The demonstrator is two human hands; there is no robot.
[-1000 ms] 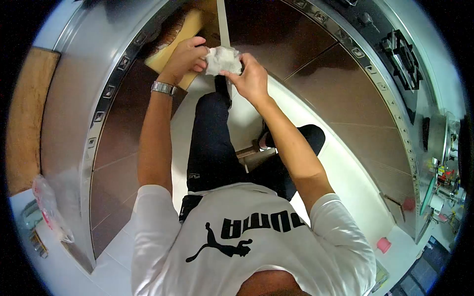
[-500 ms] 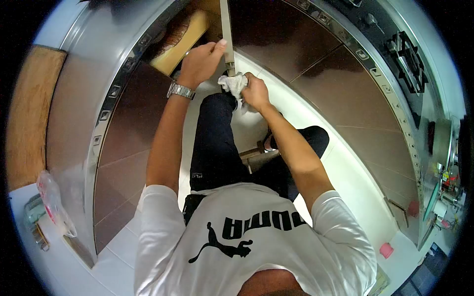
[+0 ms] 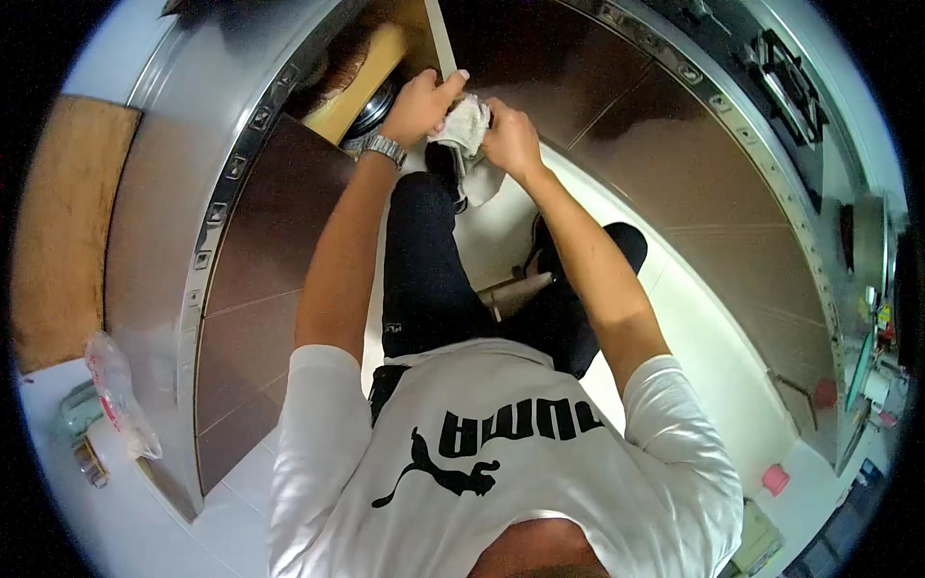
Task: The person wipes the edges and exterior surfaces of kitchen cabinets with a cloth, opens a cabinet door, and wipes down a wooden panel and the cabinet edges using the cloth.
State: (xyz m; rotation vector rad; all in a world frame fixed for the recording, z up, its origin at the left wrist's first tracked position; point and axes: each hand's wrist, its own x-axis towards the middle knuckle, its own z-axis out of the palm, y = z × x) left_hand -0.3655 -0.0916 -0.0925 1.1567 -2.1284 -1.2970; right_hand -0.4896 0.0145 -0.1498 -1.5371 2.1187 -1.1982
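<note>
Closed fingers on a white cloth beside an open cabinet door

The white cloth (image 3: pixel 462 125) is gripped at its right side by the right hand (image 3: pixel 511 138), its fingers bent in with little gap showing. At its left side the cloth is met by the left hand (image 3: pixel 414 108), which is partly curled, with one digit stretched toward the edge of the cabinet door (image 3: pixel 440 37); whether any cloth is pinched there cannot be told. The cloth is bunched between the two hands, with a loose end hanging below, above the pale floor (image 3: pixel 694 318) and just beside the dark trousers (image 3: pixel 424 260).

Past the left wrist, a round metal item (image 3: pixel 374 113) is seen beside a yellow panel (image 3: pixel 358 87) within the cabinet opening.

Farther off, a wooden board (image 3: pixel 69 231) is set along the outer edge of the left counter (image 3: pixel 149 231), with a plastic bag (image 3: pixel 120 400) by that counter's near corner. A stove grate (image 3: pixel 792 91) is placed toward the far end of the right counter.
</note>
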